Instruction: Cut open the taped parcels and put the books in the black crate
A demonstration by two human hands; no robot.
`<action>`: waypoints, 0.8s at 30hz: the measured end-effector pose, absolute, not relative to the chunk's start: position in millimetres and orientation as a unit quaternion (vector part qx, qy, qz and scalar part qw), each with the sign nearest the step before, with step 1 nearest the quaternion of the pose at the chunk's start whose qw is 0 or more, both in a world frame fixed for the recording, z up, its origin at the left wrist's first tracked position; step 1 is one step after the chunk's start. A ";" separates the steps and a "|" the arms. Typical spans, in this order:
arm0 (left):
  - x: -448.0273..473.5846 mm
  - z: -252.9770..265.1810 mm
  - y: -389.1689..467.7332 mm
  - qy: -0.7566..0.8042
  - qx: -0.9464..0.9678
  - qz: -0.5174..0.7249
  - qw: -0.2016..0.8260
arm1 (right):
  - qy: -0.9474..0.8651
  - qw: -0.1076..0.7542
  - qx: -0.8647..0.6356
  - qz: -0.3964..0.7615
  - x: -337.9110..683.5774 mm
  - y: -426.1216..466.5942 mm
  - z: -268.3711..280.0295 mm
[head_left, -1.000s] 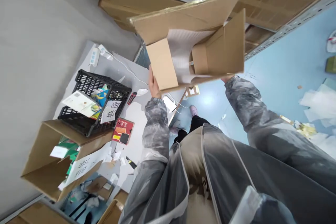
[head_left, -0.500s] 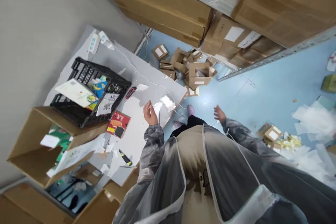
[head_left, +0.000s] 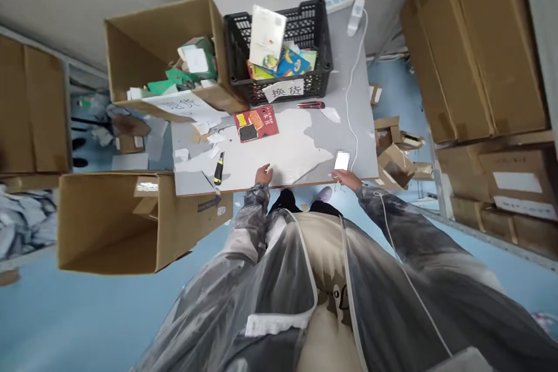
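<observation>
My left hand [head_left: 264, 175] is over the front edge of the table, fingers loosely bent and slightly apart, with nothing in it. My right hand [head_left: 347, 179] is at the same edge further right, its fingers closed on the lower end of a phone [head_left: 342, 160] with a bright white screen. Beyond my left hand lies a red booklet [head_left: 256, 123] with a black patch. A black-and-yellow utility knife [head_left: 218, 169] rests left of that hand, and a red-and-black cutter [head_left: 311, 104] lies farther back.
A black plastic crate [head_left: 322, 78] holding colourful books stands at the back, beside a cardboard box [head_left: 161, 29] of green packages. A power strip [head_left: 340, 2] and white cable [head_left: 349, 93] run along the right. An open carton [head_left: 108, 224] stands front left; shelved cartons [head_left: 475, 46] flank the right.
My view has turned from the shelf side to face the table squarely. My right hand has come from over the floor to the phone; my left hand has stayed close to the table's front edge.
</observation>
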State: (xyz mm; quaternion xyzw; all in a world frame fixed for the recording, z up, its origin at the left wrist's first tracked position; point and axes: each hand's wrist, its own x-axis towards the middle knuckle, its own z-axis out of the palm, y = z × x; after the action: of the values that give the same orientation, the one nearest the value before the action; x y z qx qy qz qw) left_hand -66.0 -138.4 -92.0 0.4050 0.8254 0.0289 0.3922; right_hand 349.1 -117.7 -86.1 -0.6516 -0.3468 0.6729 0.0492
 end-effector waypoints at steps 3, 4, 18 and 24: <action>-145.5 -108.2 -97.7 0.818 0.427 0.035 0.385 | -0.322 0.051 -0.706 0.628 268.0 -63.1 -74.1; -172.3 -114.8 -80.4 0.813 0.446 0.030 0.374 | -0.317 0.057 -0.719 0.616 235.8 -50.4 -72.0; -372.9 -193.4 63.8 0.645 0.648 0.076 0.398 | -0.232 -0.020 -0.657 0.717 -157.7 13.8 -137.9; -390.6 -151.9 96.6 0.610 0.690 -0.002 0.389 | -0.183 0.066 -0.704 0.683 -190.8 29.6 -138.2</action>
State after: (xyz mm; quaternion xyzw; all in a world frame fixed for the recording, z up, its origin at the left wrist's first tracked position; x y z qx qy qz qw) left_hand -390.6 96.6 -151.9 0.6900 0.6102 -0.0019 0.3893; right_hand -190.8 29.6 -138.2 -0.7039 -0.1832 0.6832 0.0656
